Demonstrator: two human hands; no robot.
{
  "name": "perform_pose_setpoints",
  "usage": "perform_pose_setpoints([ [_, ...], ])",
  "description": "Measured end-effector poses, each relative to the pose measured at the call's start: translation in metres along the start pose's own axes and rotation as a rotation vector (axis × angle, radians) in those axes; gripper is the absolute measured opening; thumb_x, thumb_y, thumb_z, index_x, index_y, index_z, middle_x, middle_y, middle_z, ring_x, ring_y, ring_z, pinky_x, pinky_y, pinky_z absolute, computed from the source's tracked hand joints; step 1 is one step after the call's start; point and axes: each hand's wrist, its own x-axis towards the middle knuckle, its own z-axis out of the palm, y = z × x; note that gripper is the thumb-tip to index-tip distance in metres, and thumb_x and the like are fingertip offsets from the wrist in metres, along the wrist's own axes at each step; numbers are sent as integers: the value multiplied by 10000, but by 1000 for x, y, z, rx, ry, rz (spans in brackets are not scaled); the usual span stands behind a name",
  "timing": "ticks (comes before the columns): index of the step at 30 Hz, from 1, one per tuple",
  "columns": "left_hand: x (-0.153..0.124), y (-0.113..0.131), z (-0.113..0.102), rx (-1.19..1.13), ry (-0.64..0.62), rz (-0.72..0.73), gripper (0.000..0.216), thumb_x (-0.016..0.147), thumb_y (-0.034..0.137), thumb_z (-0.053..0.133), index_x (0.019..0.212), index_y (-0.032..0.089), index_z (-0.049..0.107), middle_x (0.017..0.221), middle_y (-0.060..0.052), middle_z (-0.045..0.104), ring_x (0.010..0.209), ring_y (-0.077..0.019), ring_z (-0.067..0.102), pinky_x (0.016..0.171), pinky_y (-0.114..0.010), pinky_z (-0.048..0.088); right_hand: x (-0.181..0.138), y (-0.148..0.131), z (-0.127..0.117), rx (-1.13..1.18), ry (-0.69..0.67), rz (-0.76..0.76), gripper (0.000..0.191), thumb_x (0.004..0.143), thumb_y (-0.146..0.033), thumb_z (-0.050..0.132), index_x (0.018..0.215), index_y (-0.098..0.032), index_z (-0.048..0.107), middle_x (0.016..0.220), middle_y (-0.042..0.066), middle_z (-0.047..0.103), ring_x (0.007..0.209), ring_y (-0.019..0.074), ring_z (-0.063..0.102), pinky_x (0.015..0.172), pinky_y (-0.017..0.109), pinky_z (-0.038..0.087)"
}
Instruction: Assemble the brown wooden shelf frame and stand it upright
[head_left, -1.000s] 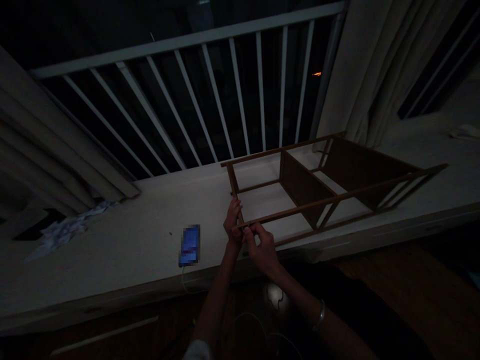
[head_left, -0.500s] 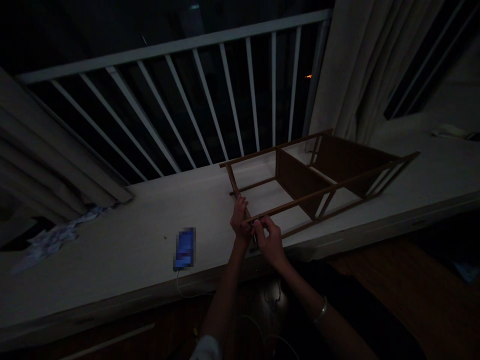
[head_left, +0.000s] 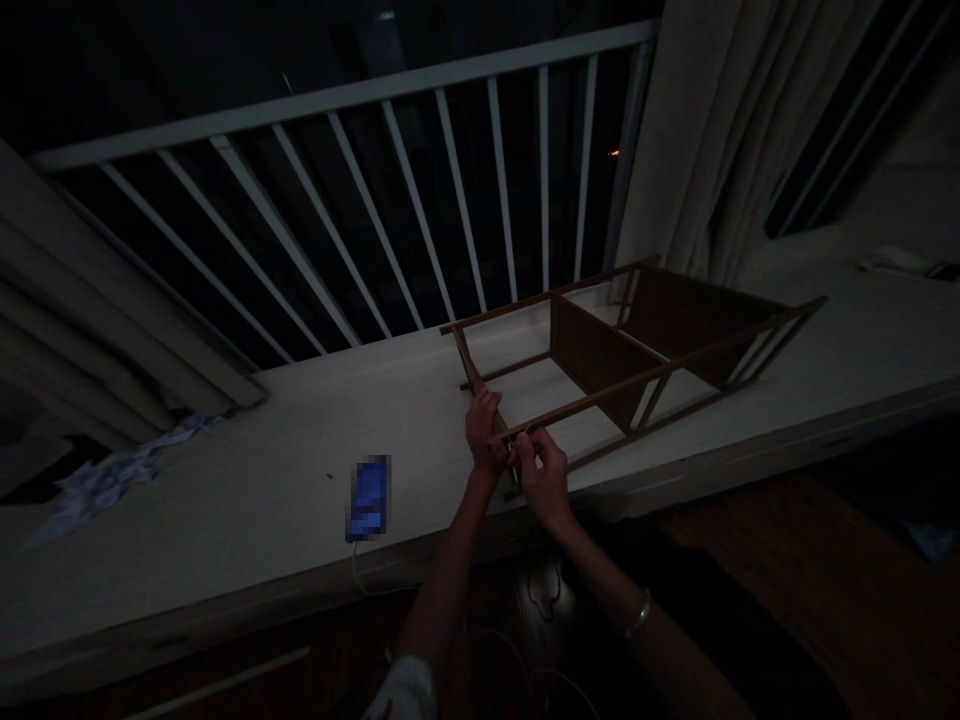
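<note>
A brown wooden shelf rack (head_left: 592, 402) lies on its side on the pale window ledge (head_left: 292, 440), its open end towards me. My left hand (head_left: 486, 430) is closed around the crossbar at that near end, close to the corner with a long rail. Right beside it, my right hand (head_left: 541, 470) is pinched at the same corner joint. What its fingertips hold is too small and dark to make out. A bracelet (head_left: 639, 614) circles my right wrist.
A phone (head_left: 368, 498) with a lit, blurred screen lies left of my hands, a white cable (head_left: 360, 580) running off the ledge. White railing bars (head_left: 390, 200) stand behind. Curtains (head_left: 667, 130) hang at both sides. A crumpled patterned cloth (head_left: 127, 475) lies at the left.
My right hand has shifted slightly at the corner, its fingers turned a little. The rack's far end has moved slightly to the left. My left hand keeps its hold.
</note>
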Motion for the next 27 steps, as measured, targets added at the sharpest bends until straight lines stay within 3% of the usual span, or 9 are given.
perform_pose_setpoints([
  [7, 5, -4, -3, 54, -13, 51, 816, 768, 670, -11, 982, 166, 593, 1060, -128, 604, 1169, -270, 463, 939, -436, 316, -2, 0, 3, 51, -1, 31, 305, 883, -399, 409, 659, -196, 457, 568, -26, 510, 557, 114, 509, 581, 232, 411],
  [13, 6, -8, -1, -43, -19, 83, 748, 777, 668, 7, 920, 177, 552, 1116, -133, 593, 1197, -265, 456, 951, -450, 325, -2, 2, 4, 72, -4, 27, 308, 878, -413, 415, 662, -198, 458, 578, -25, 508, 569, 116, 511, 580, 233, 421],
  [22, 4, -11, -6, -74, -62, 111, 806, 780, 682, 32, 1095, 156, 555, 1168, -147, 572, 1192, -262, 464, 972, -460, 346, 2, 2, -3, 81, -87, 28, 204, 867, -392, 446, 818, -200, 494, 625, -16, 573, 556, 120, 550, 542, 224, 442],
  [27, 4, -8, -8, -89, -86, 90, 832, 773, 693, 34, 1162, 148, 528, 1201, -150, 553, 1204, -266, 453, 991, -465, 337, 3, 0, -9, -147, -99, -97, 191, 883, -346, 417, 921, -205, 540, 718, 6, 613, 608, 126, 574, 615, 232, 448],
])
